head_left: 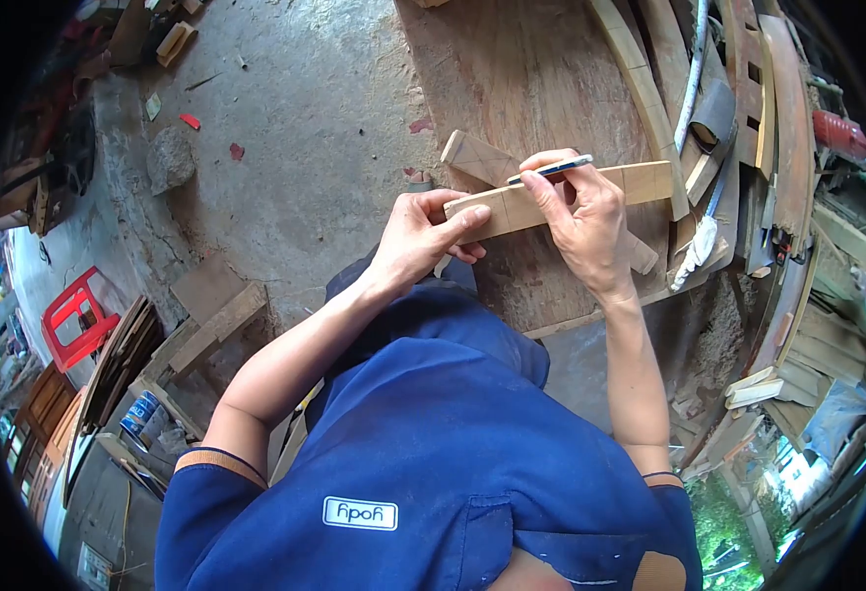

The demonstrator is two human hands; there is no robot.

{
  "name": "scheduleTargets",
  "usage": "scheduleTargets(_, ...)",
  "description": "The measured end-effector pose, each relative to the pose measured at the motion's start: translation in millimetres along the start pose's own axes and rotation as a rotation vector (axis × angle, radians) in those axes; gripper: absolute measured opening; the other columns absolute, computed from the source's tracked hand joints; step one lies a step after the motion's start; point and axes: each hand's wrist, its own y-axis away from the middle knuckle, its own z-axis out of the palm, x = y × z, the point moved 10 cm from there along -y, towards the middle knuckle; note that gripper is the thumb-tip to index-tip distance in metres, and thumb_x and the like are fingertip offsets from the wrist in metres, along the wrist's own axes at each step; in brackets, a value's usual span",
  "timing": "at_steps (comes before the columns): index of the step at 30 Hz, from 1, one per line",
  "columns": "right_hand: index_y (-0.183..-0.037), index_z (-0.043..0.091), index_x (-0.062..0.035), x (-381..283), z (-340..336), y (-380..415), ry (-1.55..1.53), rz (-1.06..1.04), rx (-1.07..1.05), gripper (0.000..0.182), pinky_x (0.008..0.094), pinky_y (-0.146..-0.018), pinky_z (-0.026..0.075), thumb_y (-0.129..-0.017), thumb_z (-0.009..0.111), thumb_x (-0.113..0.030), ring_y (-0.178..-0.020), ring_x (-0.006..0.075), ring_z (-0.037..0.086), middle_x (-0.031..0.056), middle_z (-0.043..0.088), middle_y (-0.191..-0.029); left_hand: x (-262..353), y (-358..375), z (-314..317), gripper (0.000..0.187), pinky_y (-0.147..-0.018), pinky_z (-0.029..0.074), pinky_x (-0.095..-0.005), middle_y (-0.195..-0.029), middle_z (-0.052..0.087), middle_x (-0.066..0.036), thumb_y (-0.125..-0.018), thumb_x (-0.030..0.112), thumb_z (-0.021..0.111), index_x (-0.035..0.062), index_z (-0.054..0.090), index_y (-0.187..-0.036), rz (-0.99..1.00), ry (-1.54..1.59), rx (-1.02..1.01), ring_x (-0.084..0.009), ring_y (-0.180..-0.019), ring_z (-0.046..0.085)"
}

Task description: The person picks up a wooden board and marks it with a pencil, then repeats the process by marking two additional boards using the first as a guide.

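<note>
My left hand (425,231) grips the left end of a flat wooden strip (519,210), thumb on top and fingers curled beneath. My right hand (587,212) rests over the middle of that strip, pinching a slim pen or pencil (554,168) that points left along the strip's upper edge. Thin dark lines cross the wood near its right part. Under it, at an angle, lies a second wooden piece (479,158), its middle hidden by the strip and my right hand. Both pieces are over a broad wooden board (531,84).
Curved wooden pieces (640,74) and offcuts line the board's right side, with a whitish rag (696,252) among them. To the left are a concrete lump (170,160), stacked wood blocks (218,320), a red plastic chair (76,320) and a blue can (140,412).
</note>
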Motion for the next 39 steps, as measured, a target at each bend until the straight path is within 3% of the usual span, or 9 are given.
scheduleTargets(1,-0.098,0.068,-0.0039,1,2,0,-0.013,0.011,-0.017,0.007,0.0359,-0.073,0.052,-0.093,0.069,-0.010,-0.078,0.0246,0.066,0.0089,0.071,-0.094,1,0,0,0.051,-0.061,0.061,-0.0265,-0.092,0.072,-0.015,-0.091,0.033,0.077,-0.0088,0.065,-0.119,-0.002,-0.004,0.000,-0.0186,-0.069,0.072)
scheduleTargets(10,-0.095,0.068,-0.0049,-3,9,1,0.040,-0.155,-0.014,0.009,0.0381,-0.076,0.051,-0.092,0.071,-0.013,-0.084,0.0249,0.064,0.0068,0.068,-0.091,0,0,1,0.044,-0.063,0.061,-0.0258,-0.092,0.072,-0.013,-0.094,0.028,0.074,-0.0075,0.066,-0.119,-0.018,-0.008,-0.002,-0.0170,-0.071,0.072)
scheduleTargets(17,-0.097,0.069,-0.0028,20,-20,0,0.099,-0.024,0.023,0.009,0.0366,-0.074,0.052,-0.094,0.067,-0.011,-0.080,0.0226,0.064,0.0085,0.068,-0.089,3,1,1,0.052,-0.062,0.061,-0.0264,-0.094,0.072,-0.016,-0.092,0.033,0.076,-0.0095,0.065,-0.119,-0.002,-0.024,0.002,-0.0194,-0.070,0.073)
scheduleTargets(22,-0.096,0.068,-0.0023,10,3,1,0.081,0.016,-0.025,0.007,0.0373,-0.074,0.052,-0.093,0.068,-0.009,-0.081,0.0247,0.064,0.0093,0.068,-0.088,1,0,0,0.048,-0.061,0.061,-0.0265,-0.093,0.072,-0.014,-0.093,0.030,0.075,-0.0087,0.066,-0.119,-0.014,-0.017,0.008,-0.0186,-0.069,0.072)
scheduleTargets(24,-0.098,0.068,-0.0029,-8,13,1,0.049,-0.194,-0.025,0.008,0.0380,-0.075,0.052,-0.092,0.069,-0.008,-0.082,0.0266,0.063,0.0107,0.067,-0.089,-1,0,1,0.044,-0.061,0.061,-0.0265,-0.092,0.072,-0.013,-0.094,0.028,0.074,-0.0081,0.066,-0.119,-0.015,-0.017,0.003,-0.0179,-0.069,0.072)
scheduleTargets(35,-0.101,0.068,-0.0036,12,5,3,0.008,-0.066,-0.089,0.012,0.0396,-0.081,0.053,-0.094,0.068,-0.013,-0.092,0.0297,0.066,0.0101,0.069,-0.096,-2,-1,6,0.043,-0.063,0.061,-0.0263,-0.092,0.072,-0.013,-0.094,0.027,0.074,-0.0076,0.067,-0.118,-0.017,0.013,0.003,-0.0173,-0.070,0.072)
scheduleTargets(39,-0.102,0.068,-0.0047,18,-3,3,0.038,-0.024,-0.072,0.012,0.0385,-0.080,0.053,-0.096,0.067,-0.015,-0.090,0.0261,0.068,0.0090,0.069,-0.098,1,-1,6,0.042,-0.063,0.061,-0.0266,-0.092,0.072,-0.013,-0.094,0.027,0.073,-0.0076,0.067,-0.118,-0.009,-0.005,0.008,-0.0172,-0.071,0.072)
